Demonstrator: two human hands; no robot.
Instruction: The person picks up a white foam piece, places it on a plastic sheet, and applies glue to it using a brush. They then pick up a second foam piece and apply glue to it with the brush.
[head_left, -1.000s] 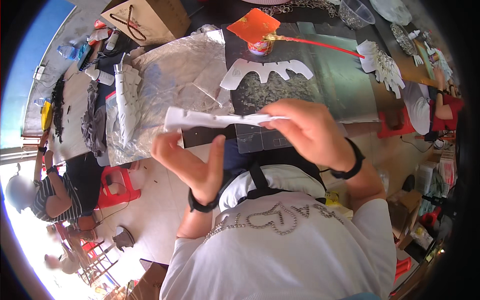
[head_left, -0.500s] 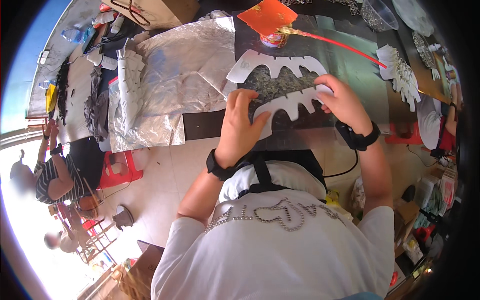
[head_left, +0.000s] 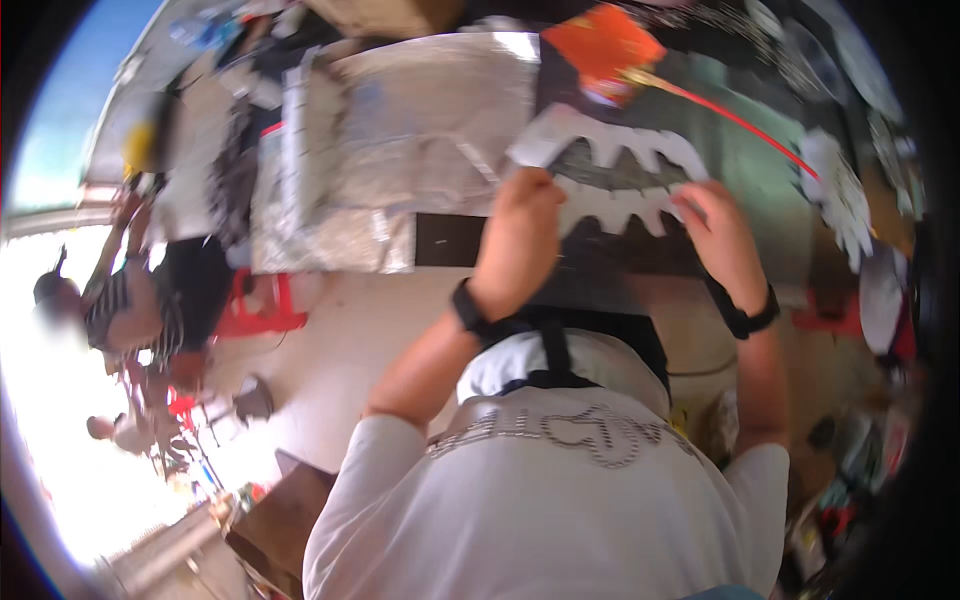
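Note:
A white, notched strip with a scalloped edge [head_left: 612, 204] is stretched between my two hands, over the near part of the worktable. My left hand [head_left: 522, 240] has its fingers curled at the strip's left end, which it mostly hides. At the other end, my right hand [head_left: 722, 238] pinches the strip between thumb and fingers. Just beyond lies a second white scalloped piece [head_left: 545, 137], flat on the dark tabletop, its points facing the held strip. Motion smears the picture, so fine detail is lost.
Behind the pieces an orange square [head_left: 605, 48] and a red-handled stick [head_left: 735, 115] rest on a tub. Crinkled silvery sheeting [head_left: 440, 120] covers the table's left part. White fringed pieces [head_left: 838, 190] lie at right. Another person [head_left: 130, 305] sits at far left, near a red stool [head_left: 262, 310].
The view has shifted, so the table appears farther right. My left hand's spread thumb and fingers have curled in at the strip's end. The strip now lies closer to level, nearer the second piece.

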